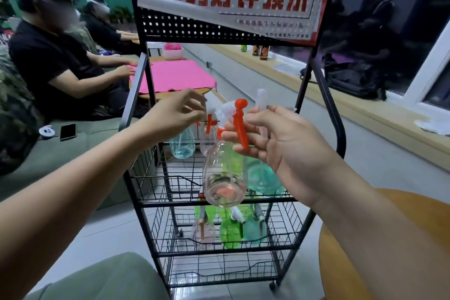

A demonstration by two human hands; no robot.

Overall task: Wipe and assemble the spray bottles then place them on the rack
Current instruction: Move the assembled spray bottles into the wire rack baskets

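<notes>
The right hand has its fingers curled round the neck and orange trigger of a clear bottle. The bottle hangs tilted in mid-air at the centre of the view, in front of the rack, with its base turned toward the camera. Its spray head sits on the neck; whether it is screwed fully home I cannot tell.

The left hand, at 10 o'clock from the clear bottle, has bent fingers gathered at the white head of a second bottle on the top shelf. I cannot tell whether it pinches that head or only touches it. A pale blue bottle stands just at 9 o'clock of the second one. A teal bottle sits at 3 o'clock from the clear bottle, partly behind the right hand. A green bottle stands with others on the shelf below, at 6 o'clock.

The clear bottle looks empty and thin-walled, so it is probably very light, and its body would likely dent under a hard squeeze. The smooth plastic may be slippery. The stiff neck under the head seems the safest hold. The trigger moves, so it is a poor one. On the wire shelf the base could rock between the bars, so it should go down flat.
</notes>
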